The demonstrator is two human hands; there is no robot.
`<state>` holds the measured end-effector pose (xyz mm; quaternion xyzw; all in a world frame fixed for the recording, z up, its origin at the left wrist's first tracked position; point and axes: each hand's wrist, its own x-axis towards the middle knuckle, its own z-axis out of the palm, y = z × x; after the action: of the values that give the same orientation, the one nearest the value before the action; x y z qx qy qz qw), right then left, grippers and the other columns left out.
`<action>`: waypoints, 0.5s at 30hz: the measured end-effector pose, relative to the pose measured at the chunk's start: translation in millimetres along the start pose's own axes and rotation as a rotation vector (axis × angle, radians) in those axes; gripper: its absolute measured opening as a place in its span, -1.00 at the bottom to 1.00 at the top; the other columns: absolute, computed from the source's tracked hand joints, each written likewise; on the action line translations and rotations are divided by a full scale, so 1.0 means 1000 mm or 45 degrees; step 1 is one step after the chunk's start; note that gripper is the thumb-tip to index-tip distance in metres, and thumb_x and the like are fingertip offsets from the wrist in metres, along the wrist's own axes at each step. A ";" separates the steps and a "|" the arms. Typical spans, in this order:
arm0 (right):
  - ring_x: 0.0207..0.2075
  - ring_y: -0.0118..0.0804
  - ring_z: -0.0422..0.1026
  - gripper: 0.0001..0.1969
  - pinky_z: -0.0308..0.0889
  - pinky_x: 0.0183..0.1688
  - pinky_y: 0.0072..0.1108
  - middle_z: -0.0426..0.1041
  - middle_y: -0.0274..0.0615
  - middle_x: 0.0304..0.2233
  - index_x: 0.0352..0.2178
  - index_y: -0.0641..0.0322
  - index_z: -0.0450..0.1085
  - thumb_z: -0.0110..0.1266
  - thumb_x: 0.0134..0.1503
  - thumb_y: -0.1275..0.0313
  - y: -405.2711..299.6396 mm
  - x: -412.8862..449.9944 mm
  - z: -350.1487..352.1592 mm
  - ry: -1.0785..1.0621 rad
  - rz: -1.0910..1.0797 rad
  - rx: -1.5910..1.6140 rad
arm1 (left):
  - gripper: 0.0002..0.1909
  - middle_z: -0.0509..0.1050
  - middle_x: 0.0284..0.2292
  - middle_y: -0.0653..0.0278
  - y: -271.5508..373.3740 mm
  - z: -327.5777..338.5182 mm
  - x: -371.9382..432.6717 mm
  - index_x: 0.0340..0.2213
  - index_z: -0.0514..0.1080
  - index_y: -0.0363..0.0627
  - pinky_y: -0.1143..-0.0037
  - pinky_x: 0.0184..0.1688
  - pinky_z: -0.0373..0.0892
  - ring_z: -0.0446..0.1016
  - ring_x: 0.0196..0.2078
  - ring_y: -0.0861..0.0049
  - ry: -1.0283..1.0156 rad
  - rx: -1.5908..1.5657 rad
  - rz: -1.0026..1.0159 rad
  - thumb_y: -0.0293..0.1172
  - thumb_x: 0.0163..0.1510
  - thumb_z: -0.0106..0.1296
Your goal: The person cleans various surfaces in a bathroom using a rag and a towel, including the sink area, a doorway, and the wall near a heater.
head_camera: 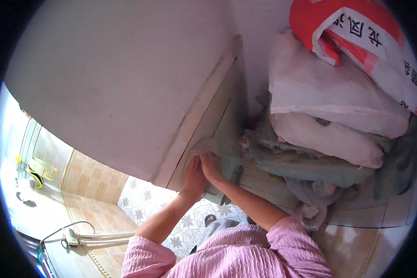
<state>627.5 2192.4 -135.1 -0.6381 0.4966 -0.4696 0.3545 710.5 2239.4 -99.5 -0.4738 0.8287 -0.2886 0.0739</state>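
My left hand [194,177] and my right hand [211,167] meet side by side in front of me, at the lower edge of a large pale panel [118,87]. Their fingers point away from me and touch or nearly touch. A blurred, translucent thing [205,145], perhaps plastic film, lies at the fingertips. The fingertips are not clear, so I cannot tell whether either hand grips it. Just right of my right hand is a pale green surface [231,168] with a dark edge.
To the right, folded whitish sacks [333,87] are piled up, topped by a red and white sack [361,38] bearing writing. A clear plastic tub [312,215] stands by my right elbow. On the left are a tiled wall [90,177], pipes [107,237] and a patterned floor [145,201].
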 end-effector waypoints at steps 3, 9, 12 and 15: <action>-0.27 0.16 0.25 -0.62 0.15 -0.22 -0.24 0.27 0.21 -0.39 -0.42 0.40 0.21 -0.33 0.16 0.21 -0.032 -0.007 -0.004 0.112 0.105 0.203 | -0.47 0.29 -0.08 0.13 -0.009 -0.033 -0.006 -0.05 0.22 -0.21 0.43 0.16 -0.04 0.16 0.04 0.33 0.123 0.096 -0.005 -0.32 -0.12 -0.17; 0.00 0.16 0.10 -0.56 0.01 0.02 -0.27 0.14 0.24 -0.06 -0.06 0.40 0.08 -0.25 0.15 0.24 -0.099 -0.085 -0.005 -0.268 -0.149 0.675 | -0.32 0.06 0.10 0.17 -0.029 -0.091 -0.085 0.10 -0.03 -0.15 0.31 0.22 -0.28 -0.07 0.19 0.32 -0.372 -0.028 -0.004 -0.22 -0.07 -0.19; -0.08 0.17 0.15 -0.63 0.06 -0.03 -0.25 0.18 0.21 -0.13 -0.13 0.38 0.12 -0.27 0.15 0.28 -0.099 -0.081 0.003 -0.171 -0.170 0.483 | -0.30 0.11 0.07 0.14 -0.032 -0.087 -0.086 0.08 0.01 -0.16 0.33 0.20 -0.21 -0.01 0.16 0.31 -0.285 -0.185 -0.068 -0.32 -0.13 -0.09; -0.16 0.17 0.19 -0.67 0.10 -0.12 -0.18 0.17 0.27 -0.17 -0.19 0.35 0.16 -0.30 0.13 0.28 -0.072 -0.039 0.009 0.055 -0.108 0.231 | -0.39 0.14 0.03 0.14 -0.026 -0.063 -0.027 0.04 0.06 -0.17 0.31 0.17 -0.13 0.08 0.09 0.30 -0.119 -0.143 -0.137 -0.30 -0.08 -0.17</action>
<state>655.0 2248.6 -81.8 -0.6138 0.4321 -0.5407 0.3797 719.2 2277.1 -37.9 -0.5340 0.8126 -0.2228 0.0701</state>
